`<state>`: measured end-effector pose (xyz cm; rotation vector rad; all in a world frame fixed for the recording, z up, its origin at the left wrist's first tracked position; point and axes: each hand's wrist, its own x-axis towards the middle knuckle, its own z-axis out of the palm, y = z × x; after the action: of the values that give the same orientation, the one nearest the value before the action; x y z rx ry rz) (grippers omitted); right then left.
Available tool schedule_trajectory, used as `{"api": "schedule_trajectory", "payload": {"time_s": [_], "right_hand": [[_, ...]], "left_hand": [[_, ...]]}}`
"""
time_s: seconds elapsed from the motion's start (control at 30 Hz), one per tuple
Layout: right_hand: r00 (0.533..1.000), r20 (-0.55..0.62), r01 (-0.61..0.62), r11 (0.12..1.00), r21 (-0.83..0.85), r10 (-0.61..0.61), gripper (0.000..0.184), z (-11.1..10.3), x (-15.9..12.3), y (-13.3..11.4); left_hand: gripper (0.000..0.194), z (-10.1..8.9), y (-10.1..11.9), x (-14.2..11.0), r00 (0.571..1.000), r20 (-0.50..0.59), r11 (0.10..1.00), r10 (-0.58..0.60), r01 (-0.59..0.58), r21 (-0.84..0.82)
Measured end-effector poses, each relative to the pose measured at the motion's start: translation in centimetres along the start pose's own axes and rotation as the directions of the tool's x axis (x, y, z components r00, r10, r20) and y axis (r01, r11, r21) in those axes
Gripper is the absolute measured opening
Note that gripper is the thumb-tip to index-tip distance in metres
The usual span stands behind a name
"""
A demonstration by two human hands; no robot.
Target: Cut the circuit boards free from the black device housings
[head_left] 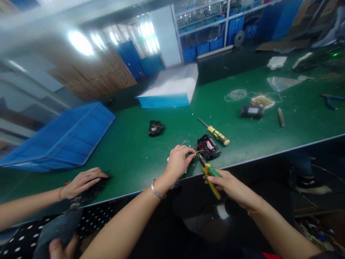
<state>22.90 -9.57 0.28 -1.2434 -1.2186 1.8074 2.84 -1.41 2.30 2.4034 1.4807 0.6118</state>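
Note:
My left hand (pixel 178 160) is closed in a pinch on thin wires (pixel 198 151), one of them yellow. They lead to a black plastic housing (pixel 211 150) that lies open on the green table, with red wires and a red-and-white part inside. My right hand (pixel 229 184) grips pliers (pixel 211 177) with green and yellow handles. The pliers' jaws are at the wires, just by my left fingertips; whether they touch the wires I cannot make out. Beyond the housing lies a yellow and black screwdriver (pixel 219 135). Something small and pale is partly hidden beneath my left hand.
A co-worker's hand (pixel 85 182) rests on a dark part at the left; their other hand holds a dark power tool (pixel 59 228). A blue bin (pixel 61 138), a white-and-blue box (pixel 168 88), a black ring-shaped part (pixel 155 128) and a black block (pixel 252 111) stand around the table (pixel 129 144).

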Motion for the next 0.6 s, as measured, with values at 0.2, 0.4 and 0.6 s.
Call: {"api": "schedule_trajectory", "payload": {"time_s": [0.2,0.4,0.6], "right_hand": [[0.999,-0.023,0.041,0.995,-0.087,-0.044,0.027,0.01,0.39,0.42],[0.993,-0.016,0.117,0.979,-0.170,-0.121,0.025,-0.15,0.41,0.50],[0.985,-0.015,0.162,0.957,-0.241,-0.171,0.025,-0.29,0.45,0.40]], "left_hand": [[0.009,-0.24,0.00,-0.05,1.000,0.030,1.000,0.005,-0.005,0.006],[0.012,-0.25,-0.25,-0.16,0.999,0.035,0.999,0.031,-0.032,0.027],[0.012,-0.47,-0.35,-0.17,0.998,0.052,0.999,0.044,-0.046,0.030]]}}
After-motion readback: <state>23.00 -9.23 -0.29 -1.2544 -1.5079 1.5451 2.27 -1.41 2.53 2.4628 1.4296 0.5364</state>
